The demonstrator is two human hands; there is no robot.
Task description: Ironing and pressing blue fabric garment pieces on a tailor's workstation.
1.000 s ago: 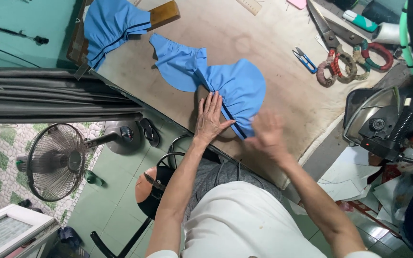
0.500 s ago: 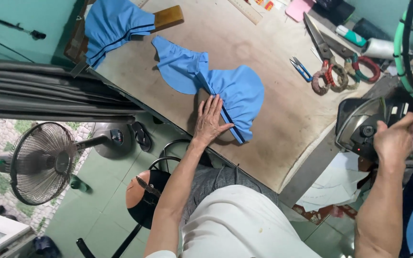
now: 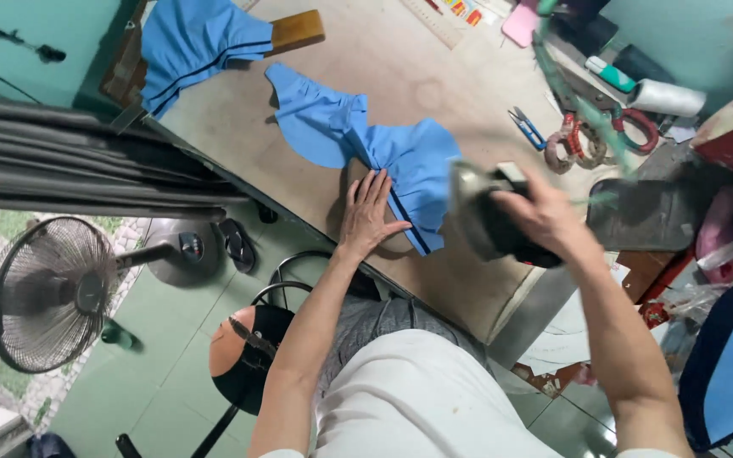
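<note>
Worn brown worktable (image 3: 400, 76) above a green tiled floor | left hand (image 3: 368, 214) spread flat, pressing the blue fabric piece (image 3: 366, 140) near the table's front edge | right hand (image 3: 545, 219) gripping a dark iron (image 3: 489, 216), held above the fabric's right end | scissors (image 3: 526, 127) lie beyond.

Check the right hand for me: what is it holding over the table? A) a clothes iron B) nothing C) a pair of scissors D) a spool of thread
A: the right hand grips a dark clothes iron, blurred, above the table next to the blue fabric piece, which the left hand presses flat.
</note>
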